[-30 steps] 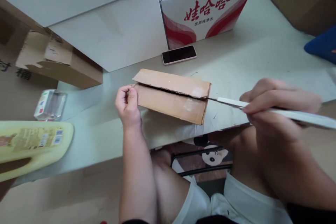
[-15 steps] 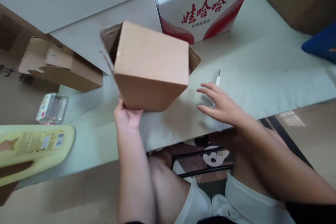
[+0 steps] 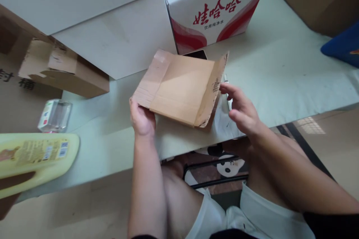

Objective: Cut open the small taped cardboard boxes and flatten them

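Observation:
A brown cardboard box is partly flattened and tilted in front of me, with one flap spread to the left and another folded up on the right. My left hand is closed on its lower left corner, fingers partly hidden beneath the cardboard. At the right flap, my right hand is open with bent fingers; its fingertips are at the flap's edge, and I cannot tell whether they press on it. Just behind those fingers lies a slim white tool with a thin tip, partly covered by the hand.
Behind stand a white and red water carton and large white boxes. To the left are another cardboard box, a clear plastic container and a yellow jug. A dark flat object shows behind the cardboard; a blue item is far right.
The box has turned and lowered, from standing boxy to lying flatter with its flaps spread. My left hand moved slightly right with it. My right hand's fingers have come to the right flap.

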`<state>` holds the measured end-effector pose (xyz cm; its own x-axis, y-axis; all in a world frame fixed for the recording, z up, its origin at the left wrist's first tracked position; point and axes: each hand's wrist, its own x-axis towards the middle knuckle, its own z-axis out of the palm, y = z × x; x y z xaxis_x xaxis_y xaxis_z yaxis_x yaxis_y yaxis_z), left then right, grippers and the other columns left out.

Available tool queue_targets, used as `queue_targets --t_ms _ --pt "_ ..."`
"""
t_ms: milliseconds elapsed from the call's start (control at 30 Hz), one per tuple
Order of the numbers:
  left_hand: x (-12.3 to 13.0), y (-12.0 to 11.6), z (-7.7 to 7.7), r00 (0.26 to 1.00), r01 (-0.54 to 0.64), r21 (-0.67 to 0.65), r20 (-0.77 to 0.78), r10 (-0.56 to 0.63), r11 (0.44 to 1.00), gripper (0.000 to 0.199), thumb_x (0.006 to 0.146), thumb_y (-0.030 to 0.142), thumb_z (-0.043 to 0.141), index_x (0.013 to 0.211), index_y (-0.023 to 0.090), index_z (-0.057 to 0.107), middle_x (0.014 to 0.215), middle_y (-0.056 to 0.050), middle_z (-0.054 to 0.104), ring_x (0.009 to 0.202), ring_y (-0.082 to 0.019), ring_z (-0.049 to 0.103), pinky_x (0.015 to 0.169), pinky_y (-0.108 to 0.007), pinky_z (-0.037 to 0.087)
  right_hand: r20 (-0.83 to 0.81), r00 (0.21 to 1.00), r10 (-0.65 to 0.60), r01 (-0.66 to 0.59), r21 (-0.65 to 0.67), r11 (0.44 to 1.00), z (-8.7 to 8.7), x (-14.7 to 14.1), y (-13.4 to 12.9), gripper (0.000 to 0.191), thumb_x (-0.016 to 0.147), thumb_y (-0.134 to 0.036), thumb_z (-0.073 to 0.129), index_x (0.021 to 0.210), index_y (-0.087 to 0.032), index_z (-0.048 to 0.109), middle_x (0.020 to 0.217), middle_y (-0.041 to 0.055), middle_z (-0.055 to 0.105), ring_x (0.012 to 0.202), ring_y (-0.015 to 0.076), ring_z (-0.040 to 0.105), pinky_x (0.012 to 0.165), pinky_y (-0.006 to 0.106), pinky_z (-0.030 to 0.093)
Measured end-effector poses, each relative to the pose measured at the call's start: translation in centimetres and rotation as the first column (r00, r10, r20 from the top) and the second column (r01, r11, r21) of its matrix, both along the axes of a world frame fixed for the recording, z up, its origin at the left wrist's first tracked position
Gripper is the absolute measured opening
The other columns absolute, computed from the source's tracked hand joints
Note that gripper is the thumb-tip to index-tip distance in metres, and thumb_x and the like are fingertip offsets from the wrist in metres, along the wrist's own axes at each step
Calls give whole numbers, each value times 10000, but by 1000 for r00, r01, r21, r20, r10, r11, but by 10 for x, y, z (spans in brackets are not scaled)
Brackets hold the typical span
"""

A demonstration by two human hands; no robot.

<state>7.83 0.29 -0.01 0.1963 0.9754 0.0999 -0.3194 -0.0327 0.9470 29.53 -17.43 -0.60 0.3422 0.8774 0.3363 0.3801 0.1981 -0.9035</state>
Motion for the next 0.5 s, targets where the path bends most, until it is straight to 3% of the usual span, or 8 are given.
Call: queue_targets --t_ms 100,200,267,367,500 --pt "4 -9 3 986 160 -21 41 -159 987 586 837 711 497 1118 229 675 1335 -108 654 1372 -264 523 1156 -374 392 17 981 192 -190 -65 980 5 -5 -1 992 752 -786 620 1548 -265 342 1583 119 426 1435 348 427 1164 530 392" --pt "8 -15 -2 982 187 -44 -28 -189 981 713 755 810 545 1158 237 677 1348 -115 651 1430 -273 463 1180 -367 371 44 967 250 -240 -170 956 2 -18 1 766 767 -635 718 1393 -222 559 1428 138 597 1353 341 533 1162 536 406" --pt "8 -15 -8 987 139 -25 -75 -140 990 792 707 855 557 1191 237 668 1366 -120 640 1477 -268 398 1192 -356 357 4 984 180 -176 -189 966 -1 -27 2 547 772 -551 747 1196 -212 680 1239 127 710 1202 319 648 1092 525 489" --pt "2 -12 -19 992 92 8 -88 -91 996 816 707 867 544 1219 242 657 1400 -123 617 1498 -269 362 1191 -366 364 -110 994 5 -26 -188 982 -2 -33 3 412 737 -508 781 996 -195 713 1002 109 765 976 293 724 902 466 603" --pt "-12 -4 -28 985 108 -41 -129 -113 993 719 723 801 622 1169 240 677 1339 -131 654 1456 -278 431 1182 -396 376 -49 973 -225 208 -233 950 6 -28 5 337 705 -438 788 913 -185 711 892 100 764 881 293 725 797 440 598"
